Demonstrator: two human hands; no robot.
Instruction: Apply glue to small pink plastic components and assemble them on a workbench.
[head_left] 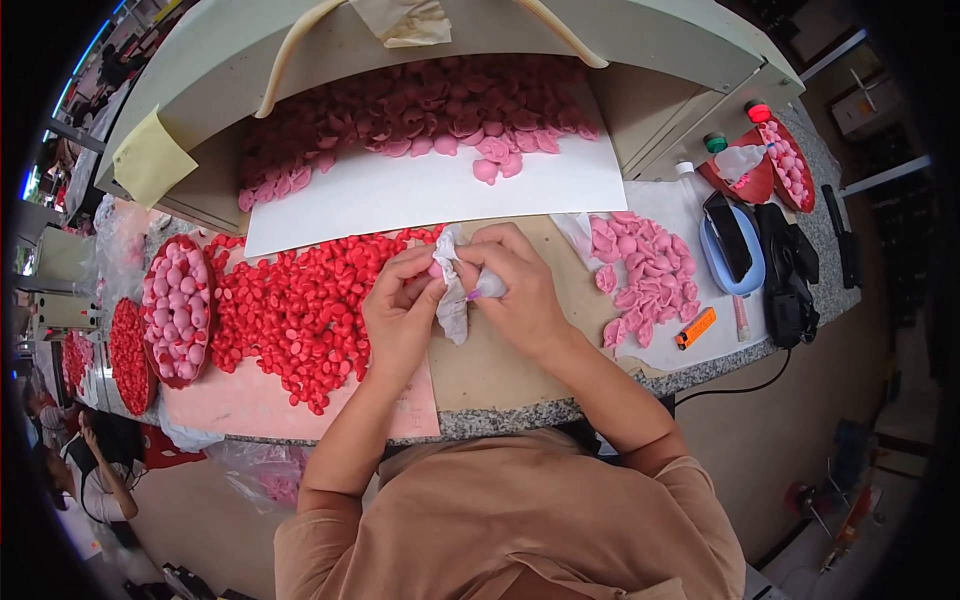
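Note:
Both of my hands meet over the middle of the bench. My left hand (398, 305) is closed, its fingers pinching a small round pink piece (436, 270) that is mostly hidden. A crumpled white cloth (453, 318) hangs between the two hands, against the left fingertips. In my right hand (522, 292), also closed, is a small translucent squeeze bottle (490, 284) with a purple tip pointing toward the cloth. Just left of my hands spreads a heap of small glossy red pieces (305, 320). Right of them lies a pile of pink shell-like pieces (650, 265).
Ahead stands a box-like cabinet (690, 110) with more pink pieces on a white sheet (400, 200). A red bowl (150, 345) of pink balls sits left. An orange lighter (696, 328), a phone (728, 238) in a blue tray (755, 275) and bottles are right. A person (100, 470) is far left.

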